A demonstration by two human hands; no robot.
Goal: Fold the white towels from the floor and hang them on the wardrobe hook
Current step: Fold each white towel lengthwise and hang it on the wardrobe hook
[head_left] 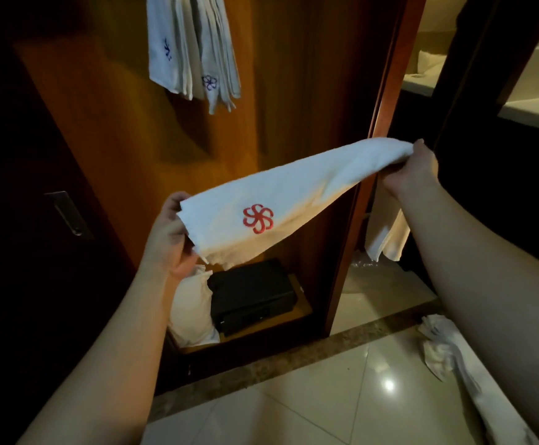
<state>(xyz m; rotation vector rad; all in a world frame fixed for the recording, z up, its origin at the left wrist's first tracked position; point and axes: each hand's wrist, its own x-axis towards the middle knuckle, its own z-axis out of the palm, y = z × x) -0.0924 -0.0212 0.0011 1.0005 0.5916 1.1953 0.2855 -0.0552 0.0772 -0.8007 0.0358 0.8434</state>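
Observation:
A white towel with a red flower emblem (281, 200) is stretched out between both hands in front of the open wardrobe. My left hand (168, 236) grips its lower left end. My right hand (414, 168) pinches the upper right end, higher up. Several folded white towels with blue emblems (191, 49) hang at the top of the wardrobe; the hook itself is out of view. Another crumpled white towel (454, 358) lies on the tiled floor at the right, partly behind my right forearm.
On the wardrobe's bottom shelf stands a black safe (252, 293), with a white pillow (191, 309) beside it. A dark door with a metal handle (69, 213) is at the left. White cloth (387, 236) hangs behind the wardrobe's right frame.

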